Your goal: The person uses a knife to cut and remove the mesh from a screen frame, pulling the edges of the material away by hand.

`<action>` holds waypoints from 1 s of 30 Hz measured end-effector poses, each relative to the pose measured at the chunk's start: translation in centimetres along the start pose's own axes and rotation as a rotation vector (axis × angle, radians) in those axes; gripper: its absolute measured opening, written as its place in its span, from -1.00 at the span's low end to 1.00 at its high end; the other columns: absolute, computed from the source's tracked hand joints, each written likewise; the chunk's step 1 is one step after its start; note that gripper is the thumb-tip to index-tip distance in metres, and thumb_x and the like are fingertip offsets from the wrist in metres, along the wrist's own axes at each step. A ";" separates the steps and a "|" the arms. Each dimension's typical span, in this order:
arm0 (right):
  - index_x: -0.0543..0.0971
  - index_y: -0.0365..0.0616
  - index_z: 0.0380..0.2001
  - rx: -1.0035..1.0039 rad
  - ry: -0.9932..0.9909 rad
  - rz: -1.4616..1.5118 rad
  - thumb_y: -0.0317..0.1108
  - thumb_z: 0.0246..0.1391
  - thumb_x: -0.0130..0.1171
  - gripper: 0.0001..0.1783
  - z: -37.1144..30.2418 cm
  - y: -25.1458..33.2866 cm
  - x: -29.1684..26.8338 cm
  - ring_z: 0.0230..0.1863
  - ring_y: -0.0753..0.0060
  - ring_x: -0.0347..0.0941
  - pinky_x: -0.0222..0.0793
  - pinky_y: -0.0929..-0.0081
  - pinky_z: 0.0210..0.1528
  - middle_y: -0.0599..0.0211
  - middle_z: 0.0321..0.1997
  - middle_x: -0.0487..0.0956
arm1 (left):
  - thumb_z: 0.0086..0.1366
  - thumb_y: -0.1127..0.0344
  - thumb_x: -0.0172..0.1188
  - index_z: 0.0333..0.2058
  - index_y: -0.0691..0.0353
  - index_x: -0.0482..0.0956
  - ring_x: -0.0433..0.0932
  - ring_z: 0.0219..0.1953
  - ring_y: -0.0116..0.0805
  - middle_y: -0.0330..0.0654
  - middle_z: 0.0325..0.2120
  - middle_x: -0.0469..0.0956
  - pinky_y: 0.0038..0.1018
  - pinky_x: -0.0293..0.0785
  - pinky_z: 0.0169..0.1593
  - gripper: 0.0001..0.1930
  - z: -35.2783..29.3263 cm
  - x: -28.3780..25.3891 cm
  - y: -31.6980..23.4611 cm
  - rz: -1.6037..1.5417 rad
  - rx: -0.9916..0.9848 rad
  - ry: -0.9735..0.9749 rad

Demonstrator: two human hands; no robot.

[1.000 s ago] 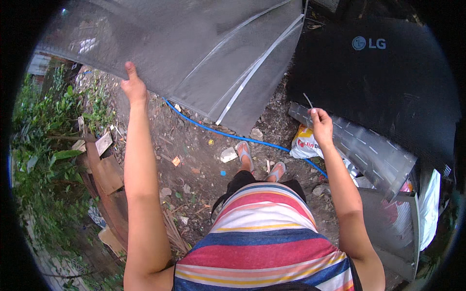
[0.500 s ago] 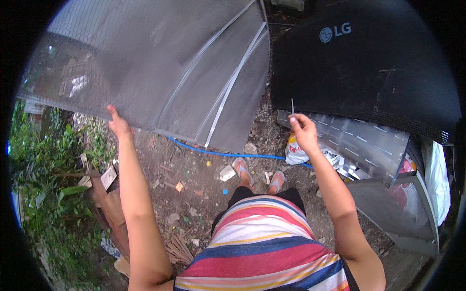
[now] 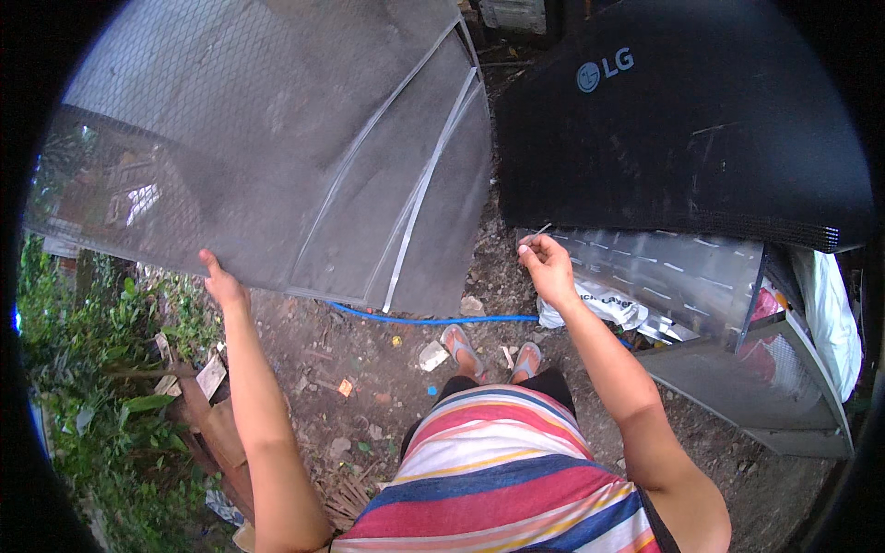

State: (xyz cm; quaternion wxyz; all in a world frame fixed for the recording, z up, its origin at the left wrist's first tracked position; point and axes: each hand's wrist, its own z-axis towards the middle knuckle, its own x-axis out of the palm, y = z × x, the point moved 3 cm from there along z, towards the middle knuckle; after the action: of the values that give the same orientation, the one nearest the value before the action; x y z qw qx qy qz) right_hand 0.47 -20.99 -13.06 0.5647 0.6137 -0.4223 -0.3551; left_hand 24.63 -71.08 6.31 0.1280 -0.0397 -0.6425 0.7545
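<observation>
So a big grey mesh screen panel (image 3: pixel 277 157) is being held up off the ground at its lower edge by the left hand (image 3: pixel 221 281), arm stretched out. The fingers look curled around or under that edge, thumb up against the mesh, so the hand is being kept closed on the panel. It's probably being gripped there because that bottom rim is the only part within reach and the panel is too wide to be managed from the middle.

The right hand (image 3: pixel 546 263) is being kept pinched together on a thin pale stick or wire (image 3: pixel 539 230), which is poking up and to the right from the fingertips. What it's attached to can't be made out.

Orientation-wise, the panel's long axis is running roughly left to right across the view, tilted, with the pale frame strips (image 3: pixel 419 198) angling from upper right down toward the feet. Its lower right corner is hanging just above a blue hose (image 3: pixel 415 320) lying on the dirt ground (image 3: pixel 369 387).

A large black flat screen (image 3: pixel 682 129) is being leaned on a perforated metal sheet (image 3: pixel 664 276) just right of the hand, with weeds (image 3: pixel 101 415) growing off to the left.
</observation>
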 end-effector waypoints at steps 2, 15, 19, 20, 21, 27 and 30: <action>0.57 -0.23 -0.28 -0.020 -0.009 -0.004 -0.40 0.16 0.17 -0.88 0.2 0.2 0.1 -0.47 0.72 0.39 0.37 0.64 -0.39 0.49 -0.47 0.55 | 0.20 -0.24 0.21 0.12 0.52 0.27 0.47 0.05 -0.08 0.05 0.07 0.43 -0.19 0.39 0.16 -0.14 0.0 0.4 0.1 0.014 0.061 -0.002; 0.59 -0.24 -0.27 -0.004 0.013 -0.099 -0.30 0.14 0.22 -0.79 -0.4 0.0 0.2 -0.37 0.61 0.48 0.40 0.56 -0.28 0.39 -0.40 0.61 | 0.19 -0.33 0.16 0.13 0.60 0.27 0.44 0.09 -0.06 0.10 0.09 0.41 -0.18 0.32 0.21 -0.05 0.0 0.7 0.9 0.041 -0.011 0.039; 0.60 -0.21 -0.25 -0.184 0.002 -0.153 -0.32 0.12 0.24 -0.80 -0.5 0.8 0.5 -0.28 0.51 0.50 0.42 0.51 -0.14 0.33 -0.31 0.62 | 0.05 -0.50 0.14 0.23 0.74 -0.04 0.18 0.31 -0.04 0.28 0.25 0.17 -0.24 0.10 0.33 0.28 0.4 0.1 1.1 0.283 -0.002 -0.077; 0.60 -0.21 -0.26 -0.117 0.051 -0.119 -0.36 0.12 0.23 -0.83 -0.5 0.9 1.3 -0.28 0.53 0.50 0.43 0.51 -0.13 0.34 -0.33 0.61 | 0.08 -0.49 0.12 0.21 0.74 0.02 0.20 0.29 -0.04 0.27 0.24 0.19 -0.25 0.11 0.33 0.23 0.9 -2.6 1.7 0.420 -0.067 -0.231; 0.59 -0.21 -0.28 -0.148 0.008 -0.119 -0.35 0.12 0.22 -0.84 -0.8 1.1 1.2 -0.31 0.56 0.49 0.43 0.52 -0.17 0.36 -0.35 0.61 | 0.11 -0.46 0.12 0.19 0.73 0.08 0.19 0.30 -0.02 0.28 0.24 0.19 -0.26 0.10 0.33 0.18 0.5 -1.3 1.5 0.338 -0.001 -0.162; 0.57 -0.21 -0.30 -0.120 0.015 -0.077 -0.45 0.11 0.18 -0.91 1.6 1.2 1.4 -0.36 0.64 0.46 0.41 0.59 -0.22 0.47 -0.41 0.57 | 0.18 -0.36 0.12 0.23 0.67 0.05 0.07 0.36 -0.03 0.26 0.29 0.11 -0.28 -0.04 0.38 0.09 -1.7 3.3 -0.6 0.412 -0.019 -0.099; 0.56 -0.21 -0.28 -0.122 0.118 -0.059 -0.45 0.14 0.14 -0.90 1.4 1.6 3.7 -0.36 0.63 0.44 0.40 0.59 -0.24 0.46 -0.37 0.56 | 0.25 -0.25 0.15 0.20 0.57 0.19 0.20 0.29 -0.07 0.16 0.23 0.26 -0.29 0.07 0.34 -0.08 -0.5 -1.9 2.6 0.362 0.303 -0.259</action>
State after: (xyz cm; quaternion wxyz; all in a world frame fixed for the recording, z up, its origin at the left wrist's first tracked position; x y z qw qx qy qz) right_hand 0.44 -24.99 -11.50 0.6141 0.6103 -0.3477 -0.3599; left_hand 26.19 -71.40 3.44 -0.0879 -0.0372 -0.5156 0.8515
